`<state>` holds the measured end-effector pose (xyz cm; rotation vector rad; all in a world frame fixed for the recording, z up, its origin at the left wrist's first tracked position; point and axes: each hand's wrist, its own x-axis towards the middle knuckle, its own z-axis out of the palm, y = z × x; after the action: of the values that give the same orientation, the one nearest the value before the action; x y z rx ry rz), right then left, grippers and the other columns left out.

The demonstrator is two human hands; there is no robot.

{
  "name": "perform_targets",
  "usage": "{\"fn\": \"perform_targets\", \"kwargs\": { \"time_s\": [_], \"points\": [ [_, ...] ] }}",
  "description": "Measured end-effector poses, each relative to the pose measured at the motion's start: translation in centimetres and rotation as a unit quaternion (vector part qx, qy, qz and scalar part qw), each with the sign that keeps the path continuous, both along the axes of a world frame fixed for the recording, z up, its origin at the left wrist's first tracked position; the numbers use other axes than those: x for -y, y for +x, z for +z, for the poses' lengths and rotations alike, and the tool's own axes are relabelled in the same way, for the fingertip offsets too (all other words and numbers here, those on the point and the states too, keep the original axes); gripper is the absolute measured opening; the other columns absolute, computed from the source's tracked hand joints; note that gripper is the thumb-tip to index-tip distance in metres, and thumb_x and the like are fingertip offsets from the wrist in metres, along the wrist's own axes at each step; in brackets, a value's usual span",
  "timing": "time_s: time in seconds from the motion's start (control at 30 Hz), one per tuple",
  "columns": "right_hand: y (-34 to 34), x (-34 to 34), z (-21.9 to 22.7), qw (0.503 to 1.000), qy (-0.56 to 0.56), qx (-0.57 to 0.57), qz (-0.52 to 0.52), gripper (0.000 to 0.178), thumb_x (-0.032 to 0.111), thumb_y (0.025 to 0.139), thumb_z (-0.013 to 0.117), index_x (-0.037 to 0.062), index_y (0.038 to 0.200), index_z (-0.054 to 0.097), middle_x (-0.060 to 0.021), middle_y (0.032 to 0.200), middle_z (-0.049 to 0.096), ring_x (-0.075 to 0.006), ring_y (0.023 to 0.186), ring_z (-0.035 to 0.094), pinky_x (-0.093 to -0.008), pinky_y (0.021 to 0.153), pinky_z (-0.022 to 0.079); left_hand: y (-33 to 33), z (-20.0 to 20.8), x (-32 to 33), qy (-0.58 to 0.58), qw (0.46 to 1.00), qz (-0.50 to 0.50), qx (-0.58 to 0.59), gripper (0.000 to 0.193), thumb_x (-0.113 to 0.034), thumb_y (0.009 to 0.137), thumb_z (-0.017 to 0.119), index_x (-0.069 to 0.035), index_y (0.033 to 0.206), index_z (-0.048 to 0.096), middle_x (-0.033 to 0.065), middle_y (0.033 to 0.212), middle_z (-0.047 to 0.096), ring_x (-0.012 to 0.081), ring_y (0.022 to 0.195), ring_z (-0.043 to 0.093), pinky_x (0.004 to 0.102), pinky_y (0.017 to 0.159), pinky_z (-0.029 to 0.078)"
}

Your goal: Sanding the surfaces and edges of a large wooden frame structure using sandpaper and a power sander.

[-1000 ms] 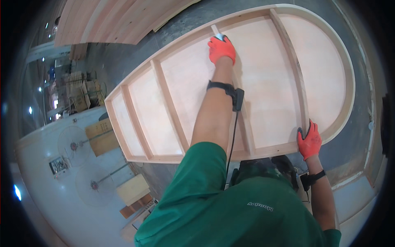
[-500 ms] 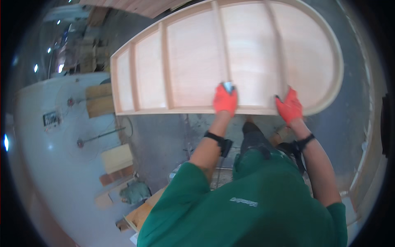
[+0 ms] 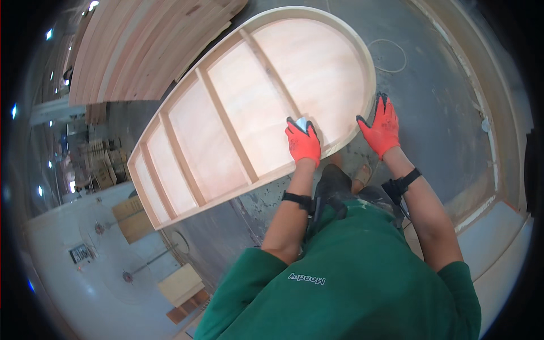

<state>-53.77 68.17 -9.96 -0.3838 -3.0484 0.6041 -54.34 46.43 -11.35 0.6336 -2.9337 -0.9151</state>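
A long pale wooden panel (image 3: 238,155) with a raised rim, one rounded end and several cross slats lies before me. My left hand (image 3: 304,145), in a red glove with dark fingertips, is closed on a small pale blue piece (image 3: 302,124). It holds this against the end of the slat nearest the rounded end; I cannot tell whether the piece is a pad or folded sheet. My right hand (image 3: 381,129), gloved alike, is at the outer side of the curved rim. Its thumb and fingers are spread, with nothing held; whether it touches the rim is unclear.
Stacked wooden boards (image 3: 141,51) lie beyond the panel at the far left. A white work surface (image 3: 107,283) at left bears cardboard pieces (image 3: 131,218) and a small device (image 3: 81,254). A thin cord loop (image 3: 390,55) lies on the grey floor, and a low ledge (image 3: 481,102) runs along the right.
In my view the panel has swung, its rounded end now up and its narrow end lower left. My left hand stays on a slat; my right has gone from inside the panel to its outer rim.
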Motion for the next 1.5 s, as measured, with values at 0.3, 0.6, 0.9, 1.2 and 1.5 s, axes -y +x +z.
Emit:
{"fn": "perform_targets", "kwargs": {
  "time_s": [0.3,0.6,0.9,1.2,1.5],
  "points": [
    [-1.3,1.0,-2.5,0.884,-0.416,0.154,-0.149,0.079,0.038,0.086,0.066,0.0066,0.149,0.029,-0.0229,0.146,0.044,-0.0397,0.132,0.045,-0.0451,0.107,0.040,-15.4,-1.9,2.8,-0.061,0.998,0.020,0.024,0.053,-0.032,0.098,0.049,-0.001,0.140,0.039,0.0233,0.133,0.047,0.0404,0.117,0.054,0.0464,0.096,0.047],
    [-0.7,1.6,-1.9,0.888,-0.401,0.125,-0.187,0.075,0.028,0.087,0.067,0.0027,0.148,0.031,-0.0228,0.142,0.046,-0.0386,0.130,0.047,-0.0420,0.107,0.040,-34.9,-3.7,10.0,-0.072,0.996,-0.060,0.013,0.037,-0.031,0.098,0.046,0.003,0.106,0.059,0.0241,0.097,0.066,0.0382,0.093,0.065,0.0460,0.080,0.049],
    [-1.2,1.1,-3.0,0.896,-0.399,0.114,-0.160,0.077,0.032,0.087,0.066,0.0029,0.148,0.029,-0.0246,0.140,0.047,-0.0391,0.128,0.048,-0.0423,0.106,0.040,-43.4,-3.0,11.1,-0.122,0.992,-0.034,0.013,0.058,-0.043,0.098,0.041,0.009,0.112,0.063,0.0289,0.111,0.066,0.0386,0.102,0.066,0.0448,0.082,0.050],
    [-1.3,0.4,-2.2,0.872,-0.445,0.144,-0.146,0.072,0.036,0.087,0.065,0.0024,0.143,0.034,-0.0235,0.140,0.048,-0.0391,0.127,0.049,-0.0430,0.104,0.041,-29.2,-3.2,8.0,-0.094,0.993,-0.069,0.030,0.045,-0.039,0.097,0.045,0.003,0.103,0.062,0.0240,0.103,0.068,0.0402,0.097,0.066,0.0468,0.084,0.051],
    [-1.1,1.3,-3.6,0.893,-0.390,0.177,-0.137,0.077,0.046,0.086,0.063,0.0023,0.143,0.035,-0.0231,0.140,0.050,-0.0379,0.126,0.051,-0.0434,0.104,0.042,-4.6,-2.6,3.2,-0.074,0.995,-0.030,0.060,0.051,-0.042,0.097,0.050,-0.002,0.128,0.049,0.0238,0.123,0.060,0.0403,0.115,0.058,0.0468,0.096,0.046]
  ]
}}
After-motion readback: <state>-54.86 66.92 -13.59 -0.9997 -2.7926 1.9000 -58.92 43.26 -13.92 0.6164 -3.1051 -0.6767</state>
